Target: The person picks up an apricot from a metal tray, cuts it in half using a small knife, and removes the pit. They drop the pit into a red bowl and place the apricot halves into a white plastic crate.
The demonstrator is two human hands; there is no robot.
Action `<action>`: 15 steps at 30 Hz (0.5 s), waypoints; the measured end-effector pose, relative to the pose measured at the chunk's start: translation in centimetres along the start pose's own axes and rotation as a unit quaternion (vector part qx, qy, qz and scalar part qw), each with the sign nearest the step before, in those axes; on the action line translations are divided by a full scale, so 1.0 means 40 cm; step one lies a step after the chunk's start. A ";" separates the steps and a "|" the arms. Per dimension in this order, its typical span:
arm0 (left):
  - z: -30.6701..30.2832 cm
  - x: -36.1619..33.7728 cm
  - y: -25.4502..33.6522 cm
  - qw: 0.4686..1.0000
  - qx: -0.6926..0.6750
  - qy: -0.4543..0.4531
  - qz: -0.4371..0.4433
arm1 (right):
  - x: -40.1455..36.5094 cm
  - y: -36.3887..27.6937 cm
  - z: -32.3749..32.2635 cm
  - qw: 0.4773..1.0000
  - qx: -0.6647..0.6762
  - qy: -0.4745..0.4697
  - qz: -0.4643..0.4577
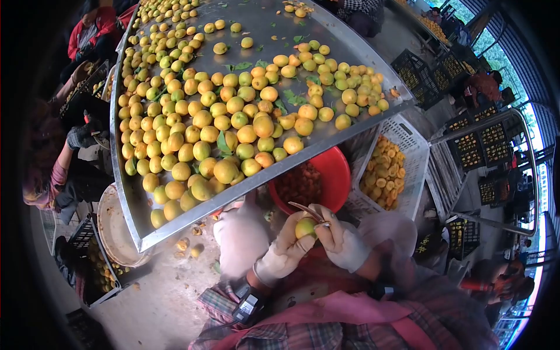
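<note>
**Head view.** A small round yellow-green fruit (304, 227) is gripped in the fingers of the white-gloved left hand (284, 252), just below the near edge of the slanted steel sorting table (274, 23). The white-gloved right hand (344, 245) is closed around a thin metal blade (308, 211), which is laid against the top of the fruit. A round red plastic bowl (338, 175) is seen just behind the hands. Beside it, a white plastic lattice crate (402, 125) of halved fruit is shown. Loose yellow fruit (221, 122) is heaped across the table.
</note>
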State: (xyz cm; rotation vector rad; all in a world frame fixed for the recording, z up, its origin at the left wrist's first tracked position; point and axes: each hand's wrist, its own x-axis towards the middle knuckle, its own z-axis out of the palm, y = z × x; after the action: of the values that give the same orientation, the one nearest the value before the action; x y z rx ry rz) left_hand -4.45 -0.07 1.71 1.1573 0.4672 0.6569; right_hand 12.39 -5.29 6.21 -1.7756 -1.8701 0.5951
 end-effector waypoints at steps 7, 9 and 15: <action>-0.002 0.009 -0.005 0.996 -0.051 0.021 -0.067 | 0.022 0.037 0.043 0.937 0.325 -0.036 0.127; 0.001 0.017 -0.020 0.998 -0.021 0.026 -0.046 | 0.022 0.018 -0.021 0.848 0.462 -0.127 0.228; 0.012 0.039 -0.021 0.999 -0.038 0.029 -0.021 | -0.005 0.000 -0.054 0.692 0.600 -0.233 0.327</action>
State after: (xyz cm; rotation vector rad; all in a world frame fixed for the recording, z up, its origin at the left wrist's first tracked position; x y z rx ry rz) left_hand -2.80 0.49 1.07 1.0551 0.5103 0.6680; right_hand 13.74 -5.52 7.90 -1.2465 -0.4922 2.0760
